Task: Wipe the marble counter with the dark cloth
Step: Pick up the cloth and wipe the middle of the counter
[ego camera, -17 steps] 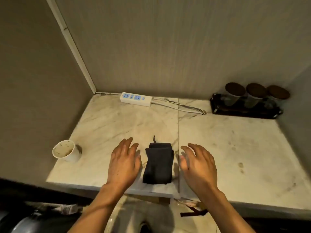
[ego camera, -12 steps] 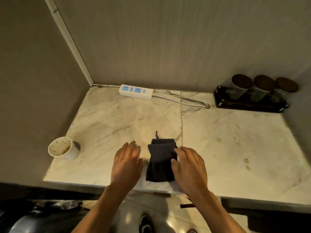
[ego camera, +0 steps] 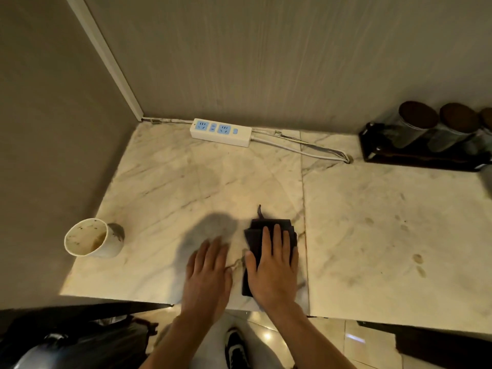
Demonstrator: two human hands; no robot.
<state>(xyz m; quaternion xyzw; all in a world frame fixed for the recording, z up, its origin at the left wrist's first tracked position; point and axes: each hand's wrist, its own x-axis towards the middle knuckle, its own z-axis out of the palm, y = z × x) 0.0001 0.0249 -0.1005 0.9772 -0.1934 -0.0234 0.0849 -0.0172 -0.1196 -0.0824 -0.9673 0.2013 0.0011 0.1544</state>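
Observation:
A folded dark cloth [ego camera: 255,231] lies on the marble counter [ego camera: 186,187] near its front edge, just left of the seam between the two slabs. My right hand [ego camera: 274,265] rests flat on top of the cloth, fingers extended and pressing down, covering most of it. My left hand [ego camera: 209,272] lies flat on the bare marble just left of the cloth, fingers together, holding nothing. Brownish stains mark the right slab [ego camera: 418,262].
A used paper cup [ego camera: 90,238] stands at the counter's left edge. A white power strip [ego camera: 221,132] with its cable lies along the back wall. A dark tray with glass jars [ego camera: 426,139] sits at the back right. Walls close in the left and back.
My right hand has moved left from beside the cloth onto its top and now presses it. My left hand stays flat on the marble beside it.

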